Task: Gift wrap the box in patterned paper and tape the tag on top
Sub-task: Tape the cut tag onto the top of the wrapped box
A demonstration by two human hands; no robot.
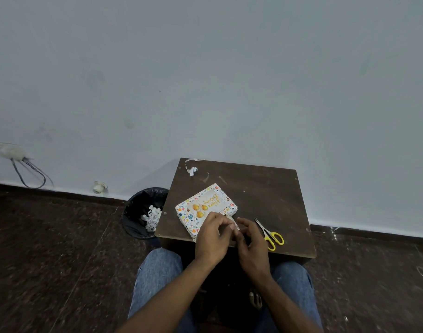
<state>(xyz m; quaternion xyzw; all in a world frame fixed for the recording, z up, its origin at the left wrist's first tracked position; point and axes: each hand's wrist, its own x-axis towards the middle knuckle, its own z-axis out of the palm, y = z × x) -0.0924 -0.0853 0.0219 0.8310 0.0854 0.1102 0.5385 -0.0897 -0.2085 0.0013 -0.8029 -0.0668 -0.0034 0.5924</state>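
While both hands pinch one tape strip (235, 224), left grip (211, 234), right grip (251, 239), one wrapped box (193, 212), one tag (209, 204), one scissors (270, 234).

Dim flat light, blurred edges, wide-angle bend

White multicoloured-print box (190, 213), yellow-handled scissors (270, 234), dark brown table (265, 195)

The box (205, 210), fully wrapped in white patterned paper, lies flat and slightly askew near the front left of the table, and the tag (206, 204) (gold balloons, gold script reading upside down) sits on top.
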